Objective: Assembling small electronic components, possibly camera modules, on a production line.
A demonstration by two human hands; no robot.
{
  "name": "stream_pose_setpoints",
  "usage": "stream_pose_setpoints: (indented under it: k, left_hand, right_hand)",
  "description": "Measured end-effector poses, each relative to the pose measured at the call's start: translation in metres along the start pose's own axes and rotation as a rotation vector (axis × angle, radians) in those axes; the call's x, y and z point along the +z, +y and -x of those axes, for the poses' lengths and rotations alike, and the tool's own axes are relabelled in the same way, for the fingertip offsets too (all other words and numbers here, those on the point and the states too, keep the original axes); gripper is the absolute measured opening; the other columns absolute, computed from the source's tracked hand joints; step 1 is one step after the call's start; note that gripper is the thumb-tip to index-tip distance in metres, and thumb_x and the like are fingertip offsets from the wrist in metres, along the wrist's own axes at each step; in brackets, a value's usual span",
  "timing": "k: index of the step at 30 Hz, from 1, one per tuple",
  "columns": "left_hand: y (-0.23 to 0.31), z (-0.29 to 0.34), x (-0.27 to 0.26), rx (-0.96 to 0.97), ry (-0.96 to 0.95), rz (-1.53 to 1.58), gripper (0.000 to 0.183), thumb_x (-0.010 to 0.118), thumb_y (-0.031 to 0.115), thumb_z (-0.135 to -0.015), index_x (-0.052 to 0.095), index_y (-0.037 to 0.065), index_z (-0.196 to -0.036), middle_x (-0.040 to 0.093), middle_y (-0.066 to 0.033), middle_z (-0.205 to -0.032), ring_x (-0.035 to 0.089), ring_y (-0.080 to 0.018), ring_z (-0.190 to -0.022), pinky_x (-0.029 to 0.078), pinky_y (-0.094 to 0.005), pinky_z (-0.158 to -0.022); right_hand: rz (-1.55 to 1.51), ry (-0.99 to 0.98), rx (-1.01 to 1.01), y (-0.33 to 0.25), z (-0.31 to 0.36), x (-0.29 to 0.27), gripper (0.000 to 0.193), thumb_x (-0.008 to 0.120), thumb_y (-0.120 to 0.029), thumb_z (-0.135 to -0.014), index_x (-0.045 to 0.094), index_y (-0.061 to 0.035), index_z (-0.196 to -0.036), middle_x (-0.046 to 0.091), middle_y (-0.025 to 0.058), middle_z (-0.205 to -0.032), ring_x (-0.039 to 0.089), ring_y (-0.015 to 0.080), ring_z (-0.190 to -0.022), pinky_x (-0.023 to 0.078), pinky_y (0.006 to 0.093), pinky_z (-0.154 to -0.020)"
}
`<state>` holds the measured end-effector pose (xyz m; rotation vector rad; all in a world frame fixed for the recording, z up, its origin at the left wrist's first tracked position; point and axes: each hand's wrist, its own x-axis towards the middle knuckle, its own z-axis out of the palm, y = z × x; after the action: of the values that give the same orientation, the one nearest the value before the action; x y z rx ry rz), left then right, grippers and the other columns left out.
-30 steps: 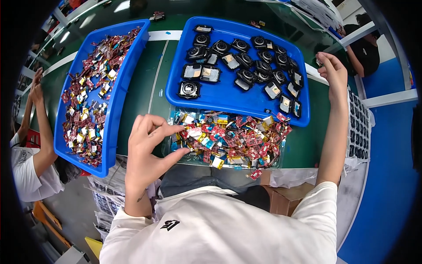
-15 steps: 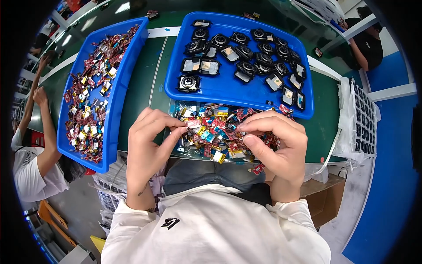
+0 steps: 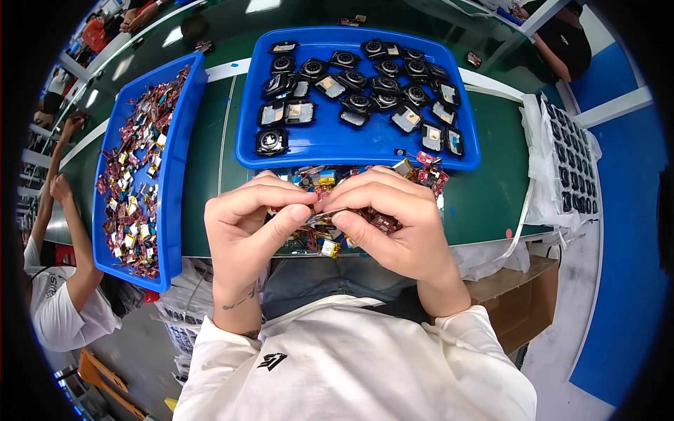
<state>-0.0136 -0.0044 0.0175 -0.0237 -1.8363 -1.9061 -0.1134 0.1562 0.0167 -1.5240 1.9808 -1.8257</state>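
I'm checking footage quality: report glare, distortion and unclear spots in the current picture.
Head view: white glare patches on the green surface at upper left; head view: black corners, with the white strip behind the trays bowing; head view: the small piece at the fingertips of the left hand and right hand partly covered, its detail unreadable.

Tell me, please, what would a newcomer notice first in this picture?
A newcomer would probably notice first the wide blue tray at upper centre, with black cases scattered in it. Next come the left hand and right hand, meeting just below it over a heap of small red, yellow and blue parts, a small piece held between them. At left, a long blue tray holds many similar parts.
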Motion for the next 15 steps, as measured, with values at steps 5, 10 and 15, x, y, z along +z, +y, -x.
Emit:
stream_pose_setpoints:
  k: [5,10,15]
  left_hand:
    - [-0.001,0.003,0.003,-0.049,-0.009,-0.042,0.011,0.069,-0.005,-0.076,0.067,-0.005,-0.086,0.067,-0.0129,-0.086,0.061,-0.0144,-0.079,0.046,-0.0233,-0.069]
    - [0.004,0.002,0.011,-0.211,0.105,0.025,0.010,0.069,-0.003,-0.077,0.066,-0.004,-0.086,0.065,-0.0102,-0.087,0.058,-0.0105,-0.078,0.043,-0.0204,-0.070]
    - [-0.008,0.001,0.000,-0.095,-0.051,0.011,0.008,0.068,-0.002,-0.077,0.065,-0.003,-0.083,0.063,-0.0079,-0.084,0.055,-0.0093,-0.074,0.042,-0.0205,-0.067]
  right_hand:
    - [-0.048,0.022,0.059,-0.001,0.003,-0.005,0.007,0.068,-0.003,-0.076,0.065,0.0010,-0.081,0.065,0.0103,-0.077,0.061,0.0226,-0.069,0.047,0.0308,-0.064]
    - [-0.005,0.011,0.087,-0.003,0.002,-0.007,0.007,0.068,-0.002,-0.075,0.065,0.0014,-0.080,0.064,0.0099,-0.074,0.060,0.0223,-0.066,0.046,0.0314,-0.061]
    - [0.001,-0.006,0.063,-0.001,0.002,-0.007,0.006,0.068,-0.002,-0.076,0.065,0.0012,-0.081,0.062,0.0081,-0.071,0.057,0.0176,-0.060,0.043,0.0282,-0.054]
